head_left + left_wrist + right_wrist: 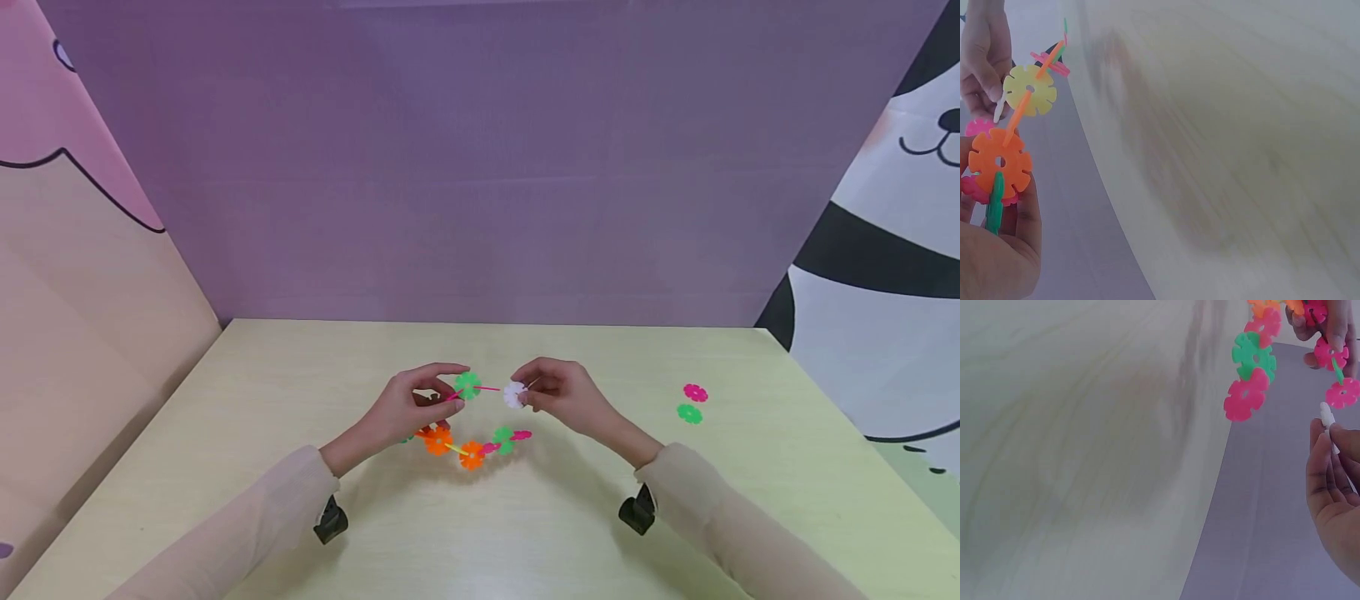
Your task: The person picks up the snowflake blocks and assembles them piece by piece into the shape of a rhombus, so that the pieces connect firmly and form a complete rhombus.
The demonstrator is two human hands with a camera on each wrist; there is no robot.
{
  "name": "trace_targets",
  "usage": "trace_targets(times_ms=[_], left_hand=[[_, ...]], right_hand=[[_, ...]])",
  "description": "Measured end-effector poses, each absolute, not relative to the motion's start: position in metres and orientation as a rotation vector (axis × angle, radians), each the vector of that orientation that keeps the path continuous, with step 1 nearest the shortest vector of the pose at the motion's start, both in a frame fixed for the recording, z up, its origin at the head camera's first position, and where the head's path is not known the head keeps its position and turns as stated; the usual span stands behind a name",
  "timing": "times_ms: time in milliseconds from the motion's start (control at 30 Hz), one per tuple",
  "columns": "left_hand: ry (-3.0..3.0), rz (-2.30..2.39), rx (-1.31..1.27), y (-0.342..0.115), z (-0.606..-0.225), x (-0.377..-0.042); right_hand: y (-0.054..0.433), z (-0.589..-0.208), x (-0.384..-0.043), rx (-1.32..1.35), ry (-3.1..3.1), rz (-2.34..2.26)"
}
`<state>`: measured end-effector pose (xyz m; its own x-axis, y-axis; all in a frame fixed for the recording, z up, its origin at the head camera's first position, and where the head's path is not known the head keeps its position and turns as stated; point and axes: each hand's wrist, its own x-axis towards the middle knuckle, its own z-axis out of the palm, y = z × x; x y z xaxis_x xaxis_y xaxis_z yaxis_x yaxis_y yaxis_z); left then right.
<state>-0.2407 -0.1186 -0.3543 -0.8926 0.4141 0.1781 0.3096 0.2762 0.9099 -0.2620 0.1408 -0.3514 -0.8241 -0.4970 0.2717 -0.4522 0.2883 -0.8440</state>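
My left hand [412,404] grips one part of a chain of flower-shaped plastic discs with notched rims. A green disc [467,385] stands at its fingertips, linked to a pink disc [1342,393] that points toward my right hand [564,392]. That hand pinches a single white disc [513,395] between thumb and fingers, seen edge-on in the right wrist view, just short of the pink disc. The rest of the chain droops below the left hand, with orange discs [472,455], a yellow disc [1030,90] and another green disc [504,440]. A pink disc [1246,395] ends it.
Two loose discs, one pink [695,392] and one green [690,414], lie on the pale wooden table [585,533] to the right. A purple backdrop [480,167] rises behind the table's far edge, with cartoon-printed panels at both sides.
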Motion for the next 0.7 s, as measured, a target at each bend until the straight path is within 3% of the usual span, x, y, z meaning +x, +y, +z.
trace_targets(times_ms=[700], left_hand=[[2.444,1.671,0.696,-0.114,-0.331,-0.224]], right_hand=[[0.135,-0.351,-0.261,-0.793,2.381,-1.729]])
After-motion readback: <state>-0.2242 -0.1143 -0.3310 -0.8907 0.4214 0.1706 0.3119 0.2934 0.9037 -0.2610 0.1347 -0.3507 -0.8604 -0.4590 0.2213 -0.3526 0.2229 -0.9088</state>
